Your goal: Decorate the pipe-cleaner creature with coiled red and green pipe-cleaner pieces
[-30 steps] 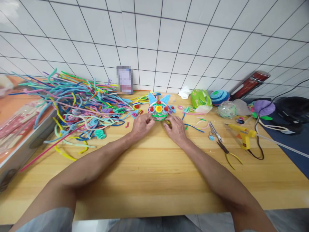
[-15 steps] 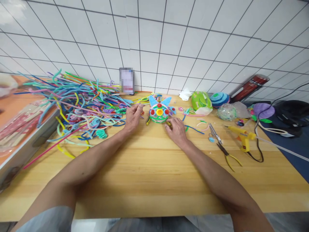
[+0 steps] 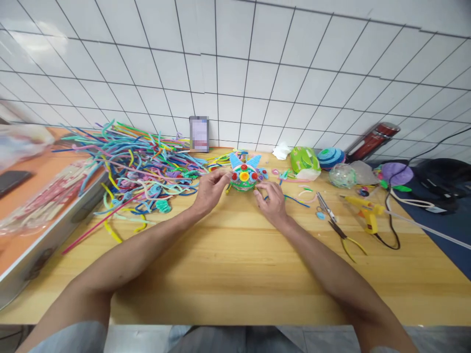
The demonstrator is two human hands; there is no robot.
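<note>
blue-eared ornament (image 3: 244,177) sits upright, probably steadied between narrowed left hand (image 3: 211,191) and loosely curled right hand (image 3: 272,202); grip unclear

- My left fingers (image 3: 220,179) cover part of the decorated ball (image 3: 244,177); whether my right fingers (image 3: 267,188) touch it, I can't tell.
- The phone (image 3: 199,135) is too pixelated to read.
- My view's right edge cuts off the pale rod (image 3: 427,228).
</note>
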